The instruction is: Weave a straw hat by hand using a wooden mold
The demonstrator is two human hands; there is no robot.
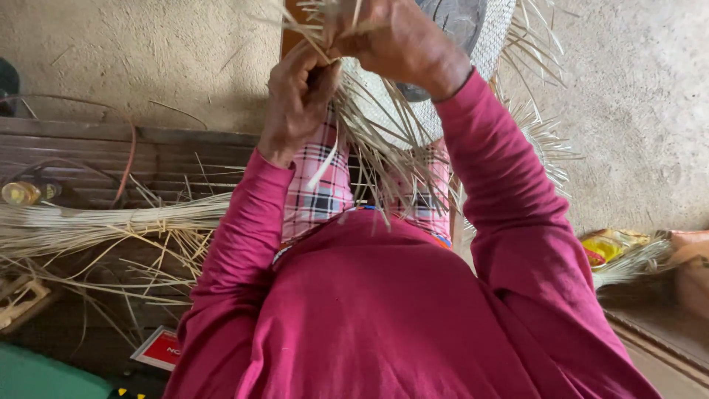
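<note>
Woven straw piece (443, 66) (loose strands dangling) pinched by both hands' grip.

My left grip (299, 89) and my right grip (395, 41) are side by side at the top of the view, above my lap, both closed on loose strips of the half-woven mat (413, 122). The mat spreads from my hands down over my knees, its free ends fanning out to the right. To my left a bundle of straw strips (96, 225) lies across the wooden planks (88, 151), with a small bottle (26, 192) just above its far end. A flat packet (159, 347) lies below the bundle, beside my left elbow. To my right a crumpled wrapper (609, 247) rests on the floor (635, 111).
</note>
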